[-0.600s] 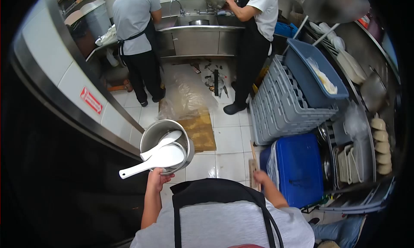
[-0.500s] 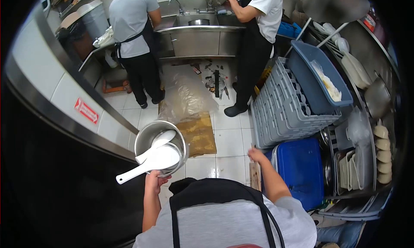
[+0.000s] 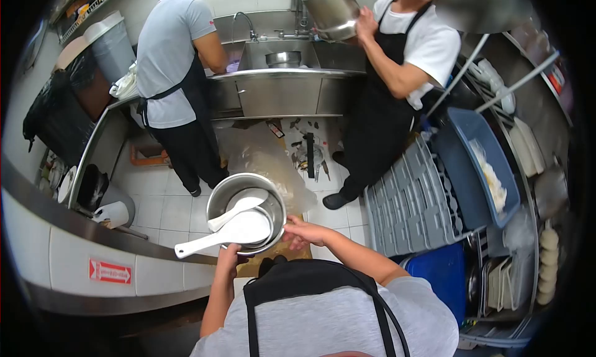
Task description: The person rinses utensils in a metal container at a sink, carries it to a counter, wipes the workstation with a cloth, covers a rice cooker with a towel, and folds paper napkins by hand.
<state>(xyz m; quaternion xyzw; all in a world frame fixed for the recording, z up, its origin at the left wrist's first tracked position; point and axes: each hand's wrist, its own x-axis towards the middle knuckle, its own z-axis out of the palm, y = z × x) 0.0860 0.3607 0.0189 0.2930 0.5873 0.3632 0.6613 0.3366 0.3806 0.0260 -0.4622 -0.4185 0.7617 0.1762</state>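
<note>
In front of me is a round metal pot (image 3: 217, 194), tilted so that its inside shows. It holds a large white rice paddle (image 3: 245, 227), its handle sticking out over the left rim, and a second white paddle (image 3: 248, 199) beside it. Under them sits a smaller metal bowl (image 3: 269, 203), partly covered. My left hand (image 3: 229, 258) grips the pot's near edge, its fingers hidden beneath. My right hand (image 3: 299, 233) is against the pot's right side, fingers curved along the wall.
Two people stand by the steel sink (image 3: 288, 71); the right one lifts a large metal pot (image 3: 334, 13). Grey crates (image 3: 410, 196) and a blue-grey tub (image 3: 462, 152) stand right. Plastic sheeting (image 3: 267, 152) and scattered utensils (image 3: 310, 155) lie on the floor. A low tiled wall (image 3: 158, 273) runs left.
My right hand has moved left from near the blue lid to the pot. The pot has shifted slightly right, and the view has moved forward past the wall. The right person has turned.
</note>
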